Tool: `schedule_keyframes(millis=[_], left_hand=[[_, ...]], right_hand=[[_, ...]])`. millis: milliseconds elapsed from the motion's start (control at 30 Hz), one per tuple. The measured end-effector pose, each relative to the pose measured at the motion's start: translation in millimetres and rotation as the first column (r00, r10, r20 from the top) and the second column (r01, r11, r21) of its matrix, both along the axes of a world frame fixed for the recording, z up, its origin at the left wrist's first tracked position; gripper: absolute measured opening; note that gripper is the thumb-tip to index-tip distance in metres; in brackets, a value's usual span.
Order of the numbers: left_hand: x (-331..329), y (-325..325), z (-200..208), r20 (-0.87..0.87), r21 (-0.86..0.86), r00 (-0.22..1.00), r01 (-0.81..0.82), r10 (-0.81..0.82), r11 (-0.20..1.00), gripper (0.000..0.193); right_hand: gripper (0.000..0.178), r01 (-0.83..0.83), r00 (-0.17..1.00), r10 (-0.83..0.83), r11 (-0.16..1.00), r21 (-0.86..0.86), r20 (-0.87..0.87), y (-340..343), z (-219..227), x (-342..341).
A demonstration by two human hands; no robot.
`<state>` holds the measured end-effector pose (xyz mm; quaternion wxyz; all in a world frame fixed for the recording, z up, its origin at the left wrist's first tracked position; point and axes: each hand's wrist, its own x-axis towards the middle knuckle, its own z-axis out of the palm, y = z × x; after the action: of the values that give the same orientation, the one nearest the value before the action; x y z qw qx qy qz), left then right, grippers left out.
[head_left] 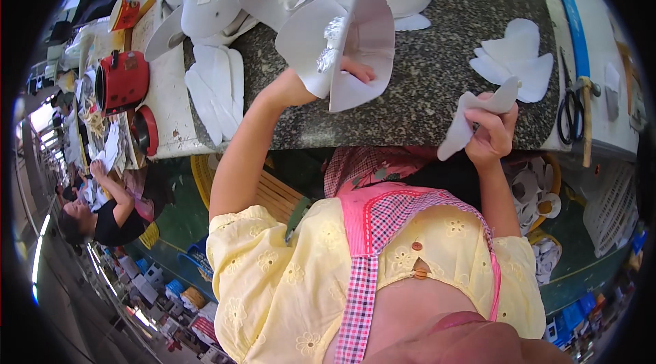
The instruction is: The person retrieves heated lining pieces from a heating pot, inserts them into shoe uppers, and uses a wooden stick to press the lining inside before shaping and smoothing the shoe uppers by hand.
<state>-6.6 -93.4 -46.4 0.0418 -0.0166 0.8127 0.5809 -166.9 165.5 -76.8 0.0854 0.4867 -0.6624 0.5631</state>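
Observation:
My left hand (pixel 295 88) is closed around a large pale, curved, foam-like piece (pixel 369 43) folded into two flaring sides, with a crinkled silvery patch at the fold. Its fingertips show inside the piece, while the rest of the fingers are hidden. Over the table's near edge, my right hand (pixel 490 133) pinches a smaller bent white piece (pixel 459 125) of similar material. Several flat, rounded white pieces (pixel 516 56) lie overlapped just beyond that hand. To the left of my left forearm rests a stack of long white pieces (pixel 217 90).
Moulded white pieces (pixel 205 8) are heaped along the far side of the speckled table (pixel 424 90). Black-handled scissors (pixel 568 118) and a wooden stick (pixel 587 125) lie at the right edge. A red pot (pixel 123 84) stands at left; beyond it, another person (pixel 119 203) works.

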Motion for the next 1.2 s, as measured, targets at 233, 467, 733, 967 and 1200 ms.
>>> schedule_keyframes(millis=[233, 467, 733, 967, 1200], left_hand=[[8, 1, -5, -0.126, -0.138, 0.978, -0.182, 0.165, 0.974, 0.015], [10, -7, -2, -0.037, -0.050, 0.991, -0.132, 0.130, 0.990, 0.018], [14, -13, -6, 0.017, -0.060, 0.992, -0.125, 0.127, 0.990, 0.052], [13, -17, -6, -0.097, 0.033, 0.995, 0.043, -0.040, 0.999, 0.049], [15, -17, -11, -0.093, 0.051, 0.996, 0.004, 0.001, 0.999, 0.017]], right_hand=[[0.029, -0.190, 0.979, 0.197, 0.976, 0.108, -0.055, -28, 15, 2], [0.034, -0.329, 0.941, 0.337, 0.917, 0.225, 0.002, -74, 35, 11], [0.029, -0.392, 0.902, 0.425, 0.880, 0.269, -0.076, -108, 26, 17], [0.031, -0.325, 0.914, 0.378, 0.900, 0.292, -0.150, -114, 9, 16], [0.033, -0.342, 0.906, 0.395, 0.896, 0.284, -0.152, -118, 6, 20]])
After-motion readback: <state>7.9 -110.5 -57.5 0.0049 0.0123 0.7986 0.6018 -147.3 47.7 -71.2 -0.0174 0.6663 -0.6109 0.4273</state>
